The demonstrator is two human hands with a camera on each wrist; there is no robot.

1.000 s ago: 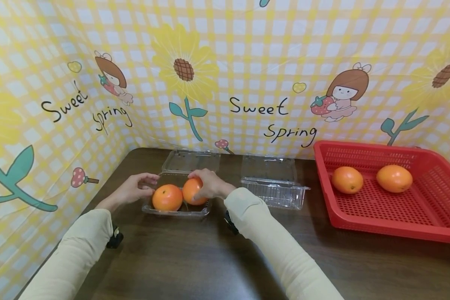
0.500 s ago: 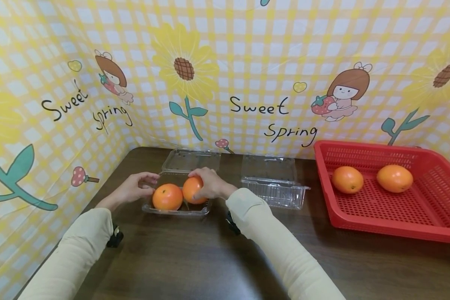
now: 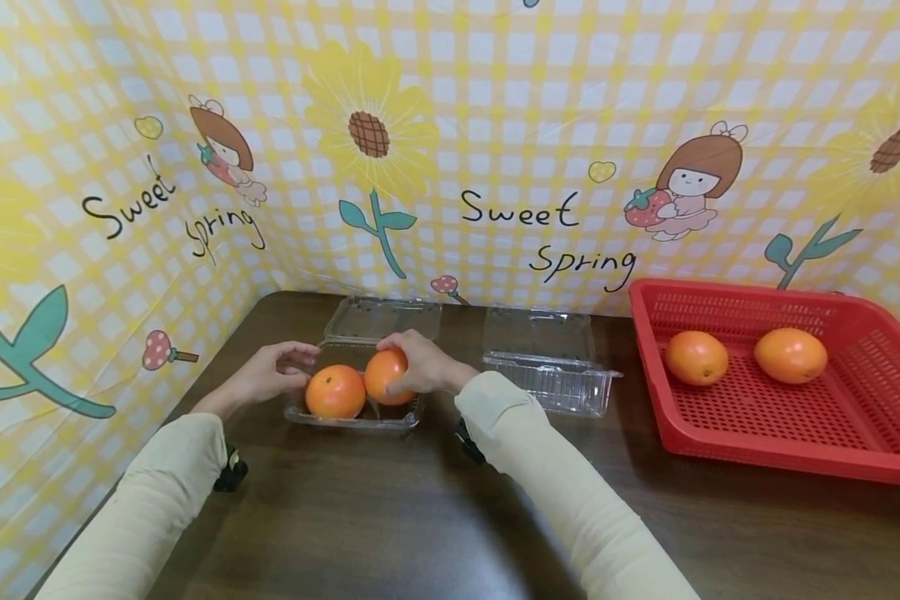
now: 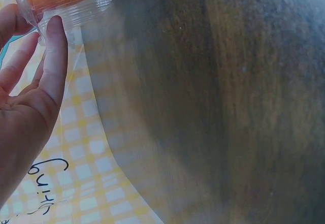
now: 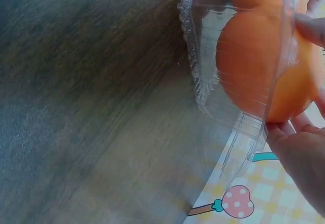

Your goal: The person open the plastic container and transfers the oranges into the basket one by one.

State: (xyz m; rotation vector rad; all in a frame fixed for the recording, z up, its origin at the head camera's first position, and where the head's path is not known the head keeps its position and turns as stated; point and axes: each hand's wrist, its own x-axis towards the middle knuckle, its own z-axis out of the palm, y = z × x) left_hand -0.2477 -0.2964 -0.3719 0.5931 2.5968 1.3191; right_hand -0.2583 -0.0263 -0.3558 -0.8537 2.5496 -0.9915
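In the head view a clear plastic clamshell container (image 3: 356, 424) stands on the table at the left, its lid (image 3: 384, 317) folded back. An orange (image 3: 335, 392) sits in its left half. My right hand (image 3: 429, 364) grips another orange (image 3: 385, 382) in the right half, fingers over its top and side. My left hand (image 3: 266, 374) is at the container's left rim, thumb and bent fingers on either side of the edge. The left wrist view shows the thumb (image 4: 55, 41) against the clear wall. From the right wrist, the gripped orange (image 5: 249, 64) shows through the plastic.
A second clear container (image 3: 562, 388), lid back, stands to the right of the first. Further right is a red perforated basket (image 3: 780, 457) with two oranges (image 3: 696, 358) in it. A yellow checked cloth (image 3: 495, 125) hangs behind and along the left of the brown table (image 3: 360, 517).
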